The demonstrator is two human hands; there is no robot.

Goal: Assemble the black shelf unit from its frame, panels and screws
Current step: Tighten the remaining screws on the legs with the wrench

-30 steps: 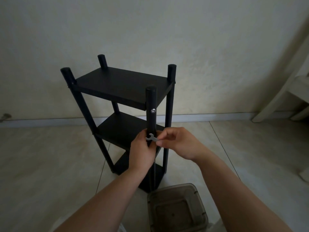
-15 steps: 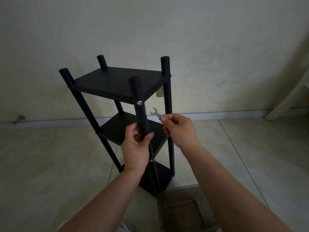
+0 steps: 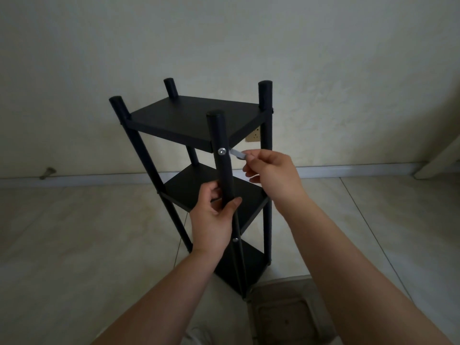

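Note:
The black shelf unit (image 3: 196,118) stands upright on the tiled floor with three panels between its round posts. My left hand (image 3: 214,217) is wrapped around the near post (image 3: 220,135) just below the top panel. A silver screw (image 3: 222,151) shows in that post at the top panel's level, and another screw (image 3: 235,239) sits lower down. My right hand (image 3: 271,174) pinches a small flat metal wrench (image 3: 237,154), whose tip lies just right of the upper screw.
A translucent plastic box (image 3: 286,317) sits on the floor right in front of the shelf's base. A wall and white skirting run behind; a wall socket (image 3: 254,136) shows behind the top panel. A pale furniture leg (image 3: 433,160) stands at the right.
My right hand has lifted the wrench from the post's middle up to the upper screw. My left hand has stayed gripping the post, and the view has shifted.

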